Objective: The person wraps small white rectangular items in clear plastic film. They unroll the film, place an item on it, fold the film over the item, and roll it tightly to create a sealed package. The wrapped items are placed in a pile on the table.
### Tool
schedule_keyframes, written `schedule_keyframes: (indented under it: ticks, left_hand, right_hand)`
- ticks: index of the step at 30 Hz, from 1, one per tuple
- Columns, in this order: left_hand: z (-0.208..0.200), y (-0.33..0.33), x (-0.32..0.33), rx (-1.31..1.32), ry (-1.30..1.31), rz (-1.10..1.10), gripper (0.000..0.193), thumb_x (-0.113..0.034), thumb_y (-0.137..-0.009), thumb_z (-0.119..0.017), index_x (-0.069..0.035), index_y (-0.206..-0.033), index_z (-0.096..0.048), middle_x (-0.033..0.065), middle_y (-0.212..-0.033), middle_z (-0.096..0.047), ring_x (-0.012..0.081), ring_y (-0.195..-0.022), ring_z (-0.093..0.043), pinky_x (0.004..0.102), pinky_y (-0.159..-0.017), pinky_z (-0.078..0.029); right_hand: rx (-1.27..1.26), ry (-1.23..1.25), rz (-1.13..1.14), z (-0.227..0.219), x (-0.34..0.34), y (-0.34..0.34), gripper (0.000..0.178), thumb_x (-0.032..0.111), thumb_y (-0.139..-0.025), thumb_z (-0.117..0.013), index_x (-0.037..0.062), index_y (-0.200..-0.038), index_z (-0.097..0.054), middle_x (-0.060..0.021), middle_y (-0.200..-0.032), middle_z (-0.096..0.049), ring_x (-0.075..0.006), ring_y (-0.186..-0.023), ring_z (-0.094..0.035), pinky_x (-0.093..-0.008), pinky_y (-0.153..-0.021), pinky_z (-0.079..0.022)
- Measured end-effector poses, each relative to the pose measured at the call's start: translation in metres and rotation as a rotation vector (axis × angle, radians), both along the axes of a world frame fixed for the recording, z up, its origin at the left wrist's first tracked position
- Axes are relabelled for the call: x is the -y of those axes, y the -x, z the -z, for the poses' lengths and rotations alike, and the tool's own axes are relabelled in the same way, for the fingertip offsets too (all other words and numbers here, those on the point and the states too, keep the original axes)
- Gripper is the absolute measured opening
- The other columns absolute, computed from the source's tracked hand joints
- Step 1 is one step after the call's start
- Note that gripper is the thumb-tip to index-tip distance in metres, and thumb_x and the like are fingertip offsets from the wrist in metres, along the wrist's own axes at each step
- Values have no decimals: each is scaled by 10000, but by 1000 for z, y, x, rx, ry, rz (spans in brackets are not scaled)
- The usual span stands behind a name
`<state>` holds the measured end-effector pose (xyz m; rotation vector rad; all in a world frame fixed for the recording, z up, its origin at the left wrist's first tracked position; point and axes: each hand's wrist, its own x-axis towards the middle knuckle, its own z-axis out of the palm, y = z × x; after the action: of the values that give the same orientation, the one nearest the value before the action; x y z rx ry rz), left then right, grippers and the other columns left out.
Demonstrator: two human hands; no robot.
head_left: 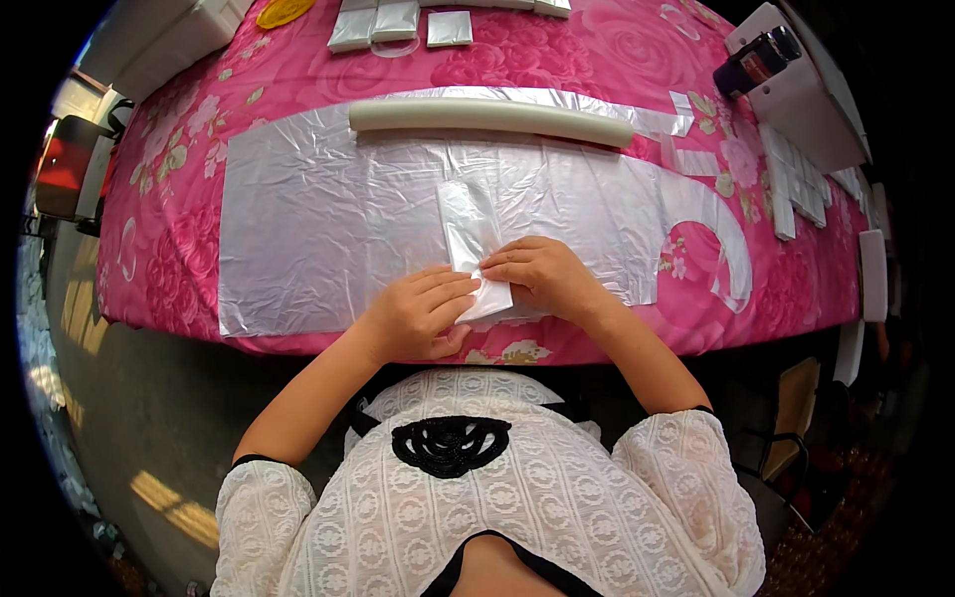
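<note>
A folded strip of thin white plastic sheet (pixel 468 224), seemingly a folded disposable apron, lies lengthwise in front of me near the table edge. My left hand (pixel 428 310) rests on its near left side, fingers flat and the thumb apart. On the other side, my right hand (pixel 542 277) pinches the strip's right edge, its fingertips almost meeting the left ones. Beneath both hands spreads a wide, flat plastic apron (pixel 288 224) with a curved loop at its right end. A long pale tube (pixel 487 119) lies across the apron's far part.
The table wears a pink rose-patterned cloth (pixel 174 234). Folded plastic packets (pixel 450 29) are stacked at the far side, with more packets (pixel 791 184) at the right. A dark bottle (pixel 756 62) stands by a white box (pixel 811 99). A yellow dish (pixel 284 12) sits far left.
</note>
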<state>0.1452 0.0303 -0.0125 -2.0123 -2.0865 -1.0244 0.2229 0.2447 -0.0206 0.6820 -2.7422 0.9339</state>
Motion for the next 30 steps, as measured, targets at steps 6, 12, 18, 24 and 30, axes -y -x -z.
schedule_keyframes:
  ticks: [6, 12, 18, 24, 30]
  left_hand:
    - [13, -7, 6, 13, 127, -97, 519, -128, -661, -683, 2, -1140, -530, 144, -1081, -594, 267, -955, -587, 351, -842, -462]
    - [6, -8, -11, 694, 218, -552, 591, -85, -752, -611, 36, -1284, -381, 132, -809, -641, 227, -723, -627, 292, -669, -471]
    - [5, 10, -26, 822, 193, -665, 652, -105, -775, -600, 117, -1297, -278, 131, -720, -646, 220, -631, -632, 282, -610, -474]
    - [8, 18, -28, 904, 204, -700, 709, -128, -763, -626, 133, -1303, -247, 111, -706, -647, 201, -615, -628, 270, -601, -474]
    - [-13, 18, -28, 284, 307, -704, 747, -218, -720, -689, 97, -1290, -322, 144, -1049, -583, 244, -902, -588, 331, -754, -468]
  right_hand:
    - [2, 94, 124, -1, 8, -10, 175, 61, -699, -621, 61, -871, -649, -47, -884, -644, -213, -827, -596, -324, -705, -484]
    - [475, 283, 473, -18, 11, 8, 196, 183, -795, -588, -6, -791, -639, -161, -692, -598, -266, -627, -576, -336, -597, -445]
    - [710, 189, 567, -21, 7, 38, 287, 284, -784, -594, 10, -736, -664, -145, -621, -605, -277, -577, -580, -355, -573, -449]
    - [673, 156, 585, -21, 8, 43, 304, 289, -781, -586, 10, -689, -663, -116, -537, -587, -216, -510, -585, -334, -549, -458]
    - [857, 225, 540, -21, 0, 56, 330, 279, -785, -588, 1, -613, -639, -79, -517, -585, -164, -477, -567, -296, -527, -451]
